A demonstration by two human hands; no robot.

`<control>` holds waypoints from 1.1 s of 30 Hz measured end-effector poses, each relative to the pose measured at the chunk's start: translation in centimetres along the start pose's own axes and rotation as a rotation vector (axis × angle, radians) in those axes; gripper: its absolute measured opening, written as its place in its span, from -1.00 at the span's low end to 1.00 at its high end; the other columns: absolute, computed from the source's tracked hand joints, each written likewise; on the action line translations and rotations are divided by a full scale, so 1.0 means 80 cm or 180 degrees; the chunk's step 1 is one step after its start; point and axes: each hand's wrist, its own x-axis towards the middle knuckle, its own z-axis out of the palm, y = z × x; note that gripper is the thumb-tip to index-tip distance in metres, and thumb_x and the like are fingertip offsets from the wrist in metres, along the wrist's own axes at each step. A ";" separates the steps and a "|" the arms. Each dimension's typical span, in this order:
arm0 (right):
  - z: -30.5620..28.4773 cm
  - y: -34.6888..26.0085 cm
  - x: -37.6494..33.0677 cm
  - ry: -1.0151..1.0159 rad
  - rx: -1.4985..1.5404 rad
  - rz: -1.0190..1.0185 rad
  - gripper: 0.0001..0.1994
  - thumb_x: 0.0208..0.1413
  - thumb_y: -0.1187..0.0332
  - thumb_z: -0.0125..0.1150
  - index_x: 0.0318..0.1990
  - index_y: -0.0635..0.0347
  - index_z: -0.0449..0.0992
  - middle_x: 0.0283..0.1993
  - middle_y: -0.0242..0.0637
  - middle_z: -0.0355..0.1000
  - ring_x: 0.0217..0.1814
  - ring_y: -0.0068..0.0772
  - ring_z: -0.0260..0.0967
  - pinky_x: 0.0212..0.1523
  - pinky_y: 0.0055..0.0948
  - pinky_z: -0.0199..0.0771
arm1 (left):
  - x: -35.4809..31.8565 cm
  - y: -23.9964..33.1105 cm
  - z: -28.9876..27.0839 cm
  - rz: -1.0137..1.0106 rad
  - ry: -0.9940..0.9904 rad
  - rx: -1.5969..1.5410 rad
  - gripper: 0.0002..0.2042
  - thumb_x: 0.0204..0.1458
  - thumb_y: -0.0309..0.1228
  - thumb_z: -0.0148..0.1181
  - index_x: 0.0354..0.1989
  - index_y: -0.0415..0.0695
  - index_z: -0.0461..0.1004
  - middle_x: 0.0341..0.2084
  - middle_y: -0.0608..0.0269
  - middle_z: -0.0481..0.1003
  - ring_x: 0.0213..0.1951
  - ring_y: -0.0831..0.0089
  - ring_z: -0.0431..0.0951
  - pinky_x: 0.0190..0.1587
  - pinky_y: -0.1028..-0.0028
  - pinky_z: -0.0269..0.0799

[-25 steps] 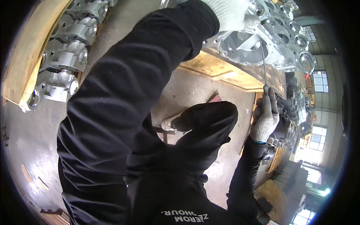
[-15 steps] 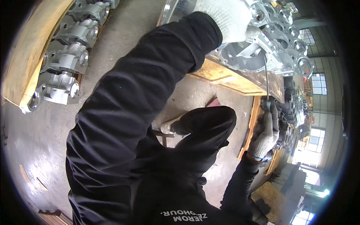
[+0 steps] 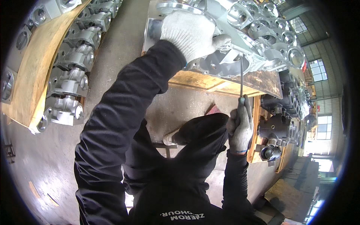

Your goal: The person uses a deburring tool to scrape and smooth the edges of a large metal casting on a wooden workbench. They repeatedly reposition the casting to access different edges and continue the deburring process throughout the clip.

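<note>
My left hand, in a white knit glove, lies over the rim of a silver-grey metal casting with a hollow inside. Its thumb points right along the casting, while the other fingers are mostly hidden on its far side. To the right and lower, my right hand, in a greyish glove, is closed round the handle of a long thin metal tool. The handle looks greenish. Pointing upward, the tool's shaft reaches the casting's near edge, with its tip in or against an opening there; the exact contact is unclear.
The casting sits on a wooden crate, crowded with other silver castings. At left, more castings stand beside a wooden board. Dark castings rest on pallets at right. A reddish scrap lies on the floor by my foot.
The view has shifted. My left hand now shows further left and lower on the casting, with its thumb visible. My right hand has moved left with the tool, whose shaft stands nearly upright in view.
</note>
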 end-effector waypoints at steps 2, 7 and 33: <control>0.033 0.000 0.032 -0.0273 -0.1303 -0.1136 -0.43 0.16 0.57 0.11 0.37 0.40 0.33 0.03 -0.03 0.37 -0.35 -0.36 0.38 -0.35 -0.42 0.40 | -0.001 -0.002 0.004 -0.0014 -0.0089 -0.0049 -0.36 0.24 0.27 -0.03 -0.49 -0.02 0.72 -0.71 0.19 0.55 -0.65 0.31 0.58 -0.55 0.23 0.48; 0.081 0.014 0.067 -0.0293 -0.1376 -0.2708 -0.46 0.26 0.48 0.03 0.42 0.23 0.26 -0.23 -0.27 0.21 -0.51 -0.53 0.20 -0.52 -0.52 0.21 | -0.002 -0.001 0.010 0.0159 0.0259 -0.0146 -0.35 0.29 0.23 -0.06 -0.54 -0.06 0.68 -0.79 0.21 0.46 -0.74 0.36 0.48 -0.66 0.25 0.37; 0.136 0.005 0.049 -0.0361 0.0629 -0.0241 -0.47 0.47 0.23 -0.10 0.54 -0.02 0.10 -0.54 -0.42 0.27 -0.72 -0.64 0.08 -0.73 -0.57 0.04 | 0.000 0.015 -0.018 -0.0278 -0.0320 -0.0557 -0.33 0.27 0.26 -0.10 -0.54 -0.05 0.67 -0.75 0.20 0.51 -0.64 0.25 0.58 -0.55 0.19 0.45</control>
